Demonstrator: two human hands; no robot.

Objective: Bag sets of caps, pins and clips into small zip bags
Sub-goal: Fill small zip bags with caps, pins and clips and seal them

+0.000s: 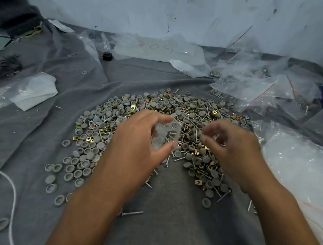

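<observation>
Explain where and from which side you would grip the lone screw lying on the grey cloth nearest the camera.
Pinch the screw across its bare shank, from above: it lies flat, head left, tip right, apart from the pile, so both sides are free.

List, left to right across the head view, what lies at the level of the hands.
White cord → loose grey caps → left hand holding a small clear bag → right hand, blurred, over the pile of caps, pins and clips → stack of clear bags.
</observation>
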